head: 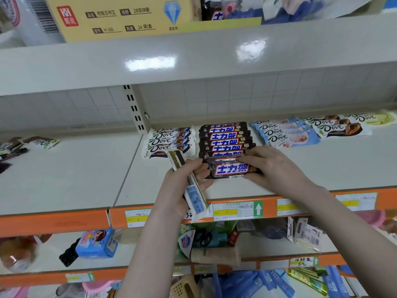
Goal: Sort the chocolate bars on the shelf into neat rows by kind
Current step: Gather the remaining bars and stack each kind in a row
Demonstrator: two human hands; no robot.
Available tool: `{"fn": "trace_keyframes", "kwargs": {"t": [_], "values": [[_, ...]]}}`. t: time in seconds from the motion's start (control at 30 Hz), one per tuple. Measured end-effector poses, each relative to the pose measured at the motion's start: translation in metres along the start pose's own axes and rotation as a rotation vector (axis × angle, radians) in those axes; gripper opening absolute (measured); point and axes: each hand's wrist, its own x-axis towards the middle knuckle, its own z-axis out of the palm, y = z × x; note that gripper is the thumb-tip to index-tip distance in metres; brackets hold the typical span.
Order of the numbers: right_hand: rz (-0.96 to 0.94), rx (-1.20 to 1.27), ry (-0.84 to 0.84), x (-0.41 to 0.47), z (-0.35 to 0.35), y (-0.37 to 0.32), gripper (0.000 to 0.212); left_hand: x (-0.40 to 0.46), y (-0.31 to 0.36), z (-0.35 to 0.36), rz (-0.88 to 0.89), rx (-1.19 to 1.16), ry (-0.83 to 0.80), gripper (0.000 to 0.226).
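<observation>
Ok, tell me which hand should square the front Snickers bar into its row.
Right. The right hand already rests on the front Snickers bar, while the left hand holds a white-wrapped bar.

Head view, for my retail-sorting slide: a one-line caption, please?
Right hand sets a Snickers bar at the front of its row; left hand holds Dove bars.

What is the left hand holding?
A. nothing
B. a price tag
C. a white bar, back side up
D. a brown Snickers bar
C: the left hand grips a white bar with its barcode side showing, while the right hand rests on the brown bar.
</observation>
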Motion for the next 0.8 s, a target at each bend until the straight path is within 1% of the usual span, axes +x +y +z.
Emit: {"fn": "trace_keyframes", "kwargs": {"t": [0.13,0.27,0.37,0.4,0.47,0.53,0.63,0.7,0.8], "values": [[0.021,0.025,0.002,-0.004,0.002,-0.001,0.040,0.002,0.002,0.003,-0.049,-0.191,0.008,0.037],[0.050,0.012,0.038,-0.008,0.002,-0.007,0.038,0.004,0.001,0.003,-0.005,-0.209,-0.002,0.053],[0.174,0.109,0.118,-0.016,-0.001,-0.015,0.038,0.006,-0.001,0.008,0.024,-0.235,-0.017,0.063],[0.233,0.188,0.149,-0.019,-0.004,-0.019,0.037,0.005,-0.003,0.011,0.022,-0.260,-0.022,0.061],[0.326,0.366,0.186,-0.029,-0.010,-0.026,0.037,0.005,-0.007,0.019,0.024,-0.343,-0.032,0.049],[0.358,0.515,0.189,-0.042,-0.018,-0.030,0.040,0.007,-0.013,0.030,0.066,-0.403,-0.060,0.037],[0.377,0.711,0.214,-0.061,-0.032,-0.026,0.031,0.006,-0.023,0.056,0.084,-0.423,-0.077,0.035],[0.404,0.832,0.237,-0.071,-0.040,-0.016,0.031,0.005,-0.033,0.077,0.062,-0.434,-0.072,0.036],[0.459,0.958,0.292,-0.082,-0.049,0.012,0.027,0.007,-0.053,0.112,0.039,-0.448,-0.084,0.025]]}}
